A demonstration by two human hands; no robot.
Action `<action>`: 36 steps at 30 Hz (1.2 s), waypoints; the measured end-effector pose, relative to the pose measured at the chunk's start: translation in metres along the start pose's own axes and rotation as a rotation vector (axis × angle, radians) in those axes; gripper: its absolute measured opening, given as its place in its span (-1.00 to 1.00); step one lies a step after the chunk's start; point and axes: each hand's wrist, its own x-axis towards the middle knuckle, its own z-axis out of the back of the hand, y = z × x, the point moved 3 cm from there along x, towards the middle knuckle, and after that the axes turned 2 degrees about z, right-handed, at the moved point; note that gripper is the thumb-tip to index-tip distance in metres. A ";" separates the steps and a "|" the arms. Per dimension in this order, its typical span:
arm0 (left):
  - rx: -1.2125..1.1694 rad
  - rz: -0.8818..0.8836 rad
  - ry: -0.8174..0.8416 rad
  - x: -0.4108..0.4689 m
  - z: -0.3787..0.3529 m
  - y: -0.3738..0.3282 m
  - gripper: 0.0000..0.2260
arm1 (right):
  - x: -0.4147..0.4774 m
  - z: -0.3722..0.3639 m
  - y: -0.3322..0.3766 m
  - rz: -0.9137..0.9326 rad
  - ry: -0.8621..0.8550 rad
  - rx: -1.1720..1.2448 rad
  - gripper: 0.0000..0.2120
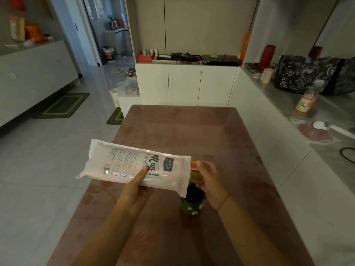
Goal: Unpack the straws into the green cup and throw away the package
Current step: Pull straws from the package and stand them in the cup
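Observation:
My left hand (137, 186) holds a long white plastic straw package (132, 166) from below, thumb on its printed face, above the brown table. The package lies nearly level, its open end pointing right. Coloured straws (194, 169) stick out of that end, and my right hand (208, 177) has its fingers closed around their tips. Directly under the package's open end stands the green cup (192, 202) with small decorations on its side; its dark mouth is partly hidden by the package corner.
The brown table (172, 135) stretches ahead. A white bin with a plastic bag (127, 91) stands on the floor past the table's far left corner. A grey counter (326, 112) on the right carries a bottle (307, 100) and a black bag.

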 end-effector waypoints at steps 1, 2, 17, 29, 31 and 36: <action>-0.016 0.010 0.011 -0.001 0.001 0.002 -0.61 | 0.001 0.000 0.002 0.014 -0.018 -0.007 -0.86; -0.027 0.019 0.019 -0.001 0.001 0.004 -0.60 | 0.002 0.001 0.003 0.032 -0.029 -0.043 -0.87; -0.018 -0.015 0.102 0.001 -0.014 0.006 -0.66 | 0.001 0.008 0.001 0.143 -0.065 -0.232 -0.84; -0.171 0.045 0.014 0.010 -0.006 0.002 -0.64 | 0.000 0.018 0.015 0.077 0.046 -0.135 -0.81; -0.173 0.044 0.007 0.010 -0.006 0.004 -0.63 | 0.001 0.016 0.012 0.087 0.054 -0.146 -0.88; -0.223 0.000 -0.067 0.011 0.010 -0.011 -0.59 | 0.011 0.038 0.021 0.138 -0.048 -0.067 -0.87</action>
